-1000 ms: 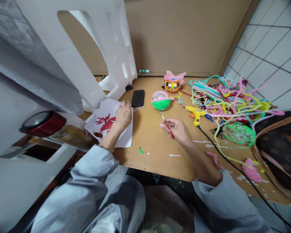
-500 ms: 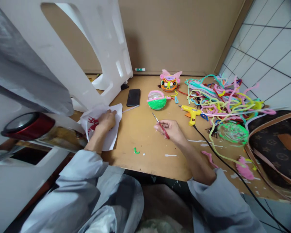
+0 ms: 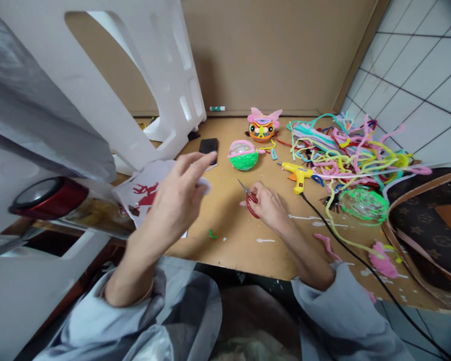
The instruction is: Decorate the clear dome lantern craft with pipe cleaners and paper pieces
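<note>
My left hand (image 3: 176, 198) is raised over the white paper (image 3: 133, 185) with its red print, partly covering it. Its upper fingers reach forward, and a small whitish piece (image 3: 204, 186) shows at the thumb side, too blurred to name. In my right hand (image 3: 267, 203) is a pair of small red-handled scissors (image 3: 251, 200), blades pointing away toward the upper left. Just beyond the blades sits a clear ball (image 3: 244, 156) with a green lower half and a pink band. A yellow glue gun (image 3: 297, 175) lies to the right of it.
Behind stands a colourful lion-head figure (image 3: 263, 126). Pipe cleaners (image 3: 346, 150) heap up at the right, near a green-streaked ball (image 3: 363, 205) and a brown bag (image 3: 432, 225). A black cord (image 3: 346, 250) crosses the table. A phone (image 3: 209, 146) and red-lidded bottle (image 3: 52, 195) are leftward.
My left hand has lifted off the paper and moved right and up, with a whitish piece by its thumb. My right hand stays nearly in place with the scissors, which have turned slightly.
</note>
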Demonstrator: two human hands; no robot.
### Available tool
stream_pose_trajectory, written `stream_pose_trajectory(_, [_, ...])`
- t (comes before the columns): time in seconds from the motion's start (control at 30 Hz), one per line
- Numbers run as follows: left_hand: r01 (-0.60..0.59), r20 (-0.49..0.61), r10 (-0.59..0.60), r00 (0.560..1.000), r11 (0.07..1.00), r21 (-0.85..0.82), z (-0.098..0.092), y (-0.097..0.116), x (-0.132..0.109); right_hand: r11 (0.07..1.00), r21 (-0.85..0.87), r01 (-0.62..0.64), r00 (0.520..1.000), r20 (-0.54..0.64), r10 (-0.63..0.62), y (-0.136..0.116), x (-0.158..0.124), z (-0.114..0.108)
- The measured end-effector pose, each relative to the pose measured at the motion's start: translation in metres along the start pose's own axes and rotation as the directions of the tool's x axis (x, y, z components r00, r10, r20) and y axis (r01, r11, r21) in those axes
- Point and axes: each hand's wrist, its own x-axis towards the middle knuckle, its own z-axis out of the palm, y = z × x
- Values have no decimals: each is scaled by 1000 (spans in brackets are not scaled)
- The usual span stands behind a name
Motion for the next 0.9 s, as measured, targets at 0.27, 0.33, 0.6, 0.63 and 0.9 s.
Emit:
stream_pose_trajectory(0.27, [351,316,-159,935,290,-890,107,-24,45,967,-253,24,993,120,6,-2,-2,-14])
stream_pose_trajectory(0.33, [441,413,-194,890,136,-887,120,-32,50,956,-293,30,990,143,13,-2,-3,-16])
stream_pose_trajectory(0.6, [523,516,-168,840,3,-852,135,-44,42,917,-381,116,960,280,-5,-1,-3,-19])
stream_pose_trajectory(0.63, [526,521,-164,838,-17,-850,136,-46,42,918,-377,126,958,288,-13,0,-3,-19])
stream_pose_trajectory(0.9, [541,549,-132,825,-96,-836,136,-54,43,918,-368,150,965,258,-54,3,0,-16])
